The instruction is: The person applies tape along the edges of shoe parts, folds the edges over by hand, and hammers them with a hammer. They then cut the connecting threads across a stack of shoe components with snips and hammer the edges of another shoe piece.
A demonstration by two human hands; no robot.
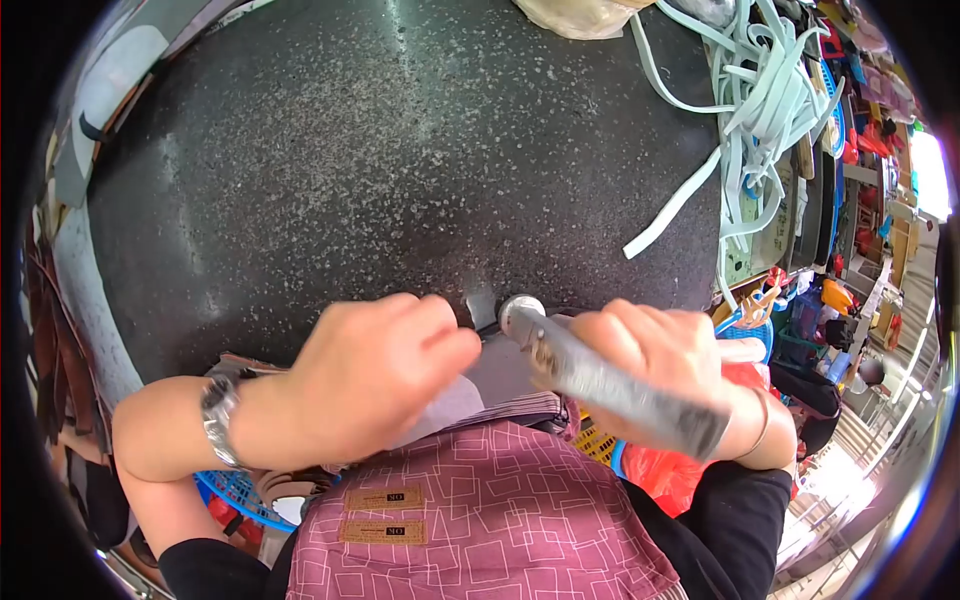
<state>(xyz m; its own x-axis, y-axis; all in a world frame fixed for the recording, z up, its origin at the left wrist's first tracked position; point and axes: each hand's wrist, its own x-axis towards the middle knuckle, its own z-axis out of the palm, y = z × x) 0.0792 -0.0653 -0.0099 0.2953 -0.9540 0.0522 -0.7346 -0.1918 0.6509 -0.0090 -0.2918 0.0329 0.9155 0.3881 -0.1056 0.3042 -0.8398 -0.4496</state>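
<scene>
My right hand [660, 355] is closed around a metal hammer [625, 385]. The hammer's round face points toward the table's near edge, and its long grey body slants down to the right, blurred by motion. To the left, my left hand [375, 370] is curled with its thumb side toward the hammer; whatever its fingers hold, if anything, is hidden. A grey flat piece of material [455, 402] lies between and below the hands, partly covered by the left one. A small shiny grey patch [481, 308] shows on the dark tabletop [380, 180] beside the hammer face.
Pale mint strips [765, 110] lie tangled at the right edge, one end reaching onto the table. A cream bag [580, 15] sits at the far edge. Below the table are a blue basket [245, 497] at left and a red plastic bag [670, 485] at right.
</scene>
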